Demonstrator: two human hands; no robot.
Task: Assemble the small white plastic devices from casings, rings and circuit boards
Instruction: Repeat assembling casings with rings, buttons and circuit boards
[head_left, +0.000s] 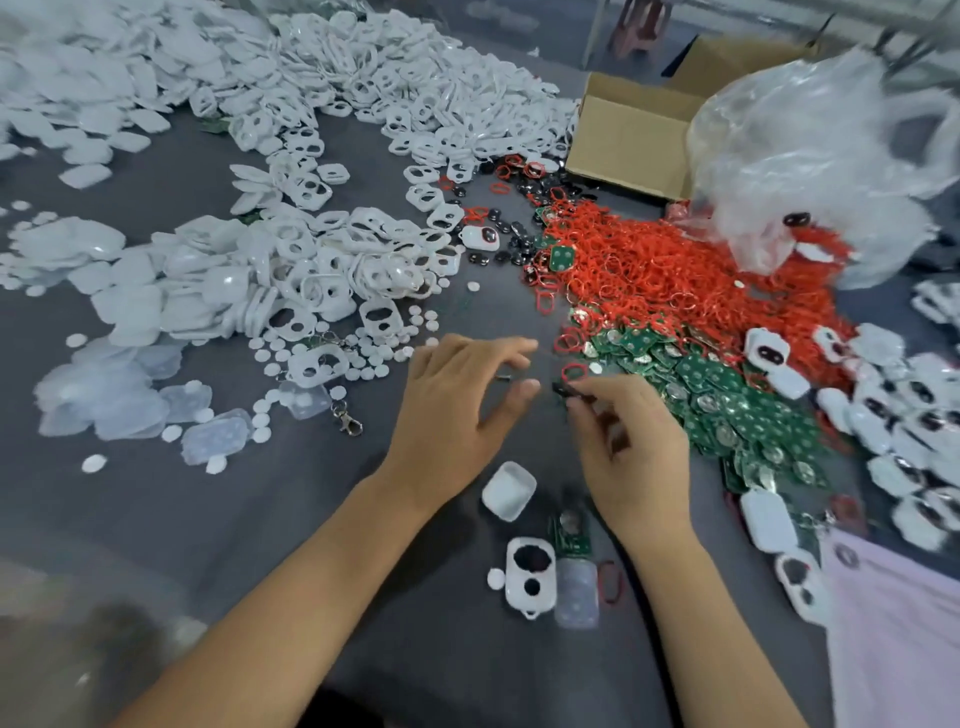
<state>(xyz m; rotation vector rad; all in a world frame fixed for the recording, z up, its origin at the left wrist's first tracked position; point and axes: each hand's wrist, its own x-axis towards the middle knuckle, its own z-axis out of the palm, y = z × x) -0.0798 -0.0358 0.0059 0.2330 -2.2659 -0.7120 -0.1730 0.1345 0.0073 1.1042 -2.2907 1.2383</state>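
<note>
Two bare hands hover over a grey cloth table (311, 519). The right hand (631, 447) pinches a small dark part (563, 391) at its fingertips. The left hand (457, 400), fingers spread and relaxed, holds nothing. Glossy white casings (291, 270) lie far left; thin red rings (649, 265) and flat green circuit boards (727, 395) are heaped right.

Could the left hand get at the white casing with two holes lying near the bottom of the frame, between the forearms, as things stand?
Probably yes. The left hand hovers open and holds nothing, and the two-hole casing lies face up on the grey cloth between the forearms with nothing on top of it. A circuit board sits beside it but does not cover it.
</note>
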